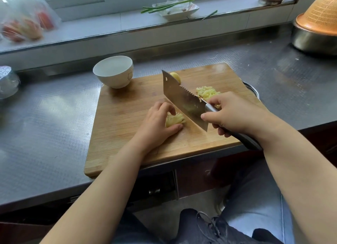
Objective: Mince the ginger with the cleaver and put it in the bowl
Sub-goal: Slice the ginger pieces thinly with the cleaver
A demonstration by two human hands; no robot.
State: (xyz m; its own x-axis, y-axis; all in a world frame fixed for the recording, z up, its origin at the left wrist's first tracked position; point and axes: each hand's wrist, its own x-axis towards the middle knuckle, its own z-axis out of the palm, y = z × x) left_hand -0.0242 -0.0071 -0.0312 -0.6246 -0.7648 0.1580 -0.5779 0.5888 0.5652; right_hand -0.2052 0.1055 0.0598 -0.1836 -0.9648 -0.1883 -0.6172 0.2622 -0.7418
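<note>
White bowl [113,71] empty; right hand [235,114] grips cleaver [184,99]; left hand [156,122] fingers pinch ginger [174,120].

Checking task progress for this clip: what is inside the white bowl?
Nothing shows inside the white bowl: the visible inner wall is bare white. Its near rim hides the bottom. The ginger strips lie on the cutting board.

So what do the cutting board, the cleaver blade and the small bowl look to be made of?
Cutting board: looks like bamboo or wood, with pale brown strips, fine grain and a matte finish.
Cleaver blade: metal, probably steel; grey, with a dull sheen and a serrated spine.
Bowl: likely glazed ceramic; smooth glossy white with a small printed figure.
</note>
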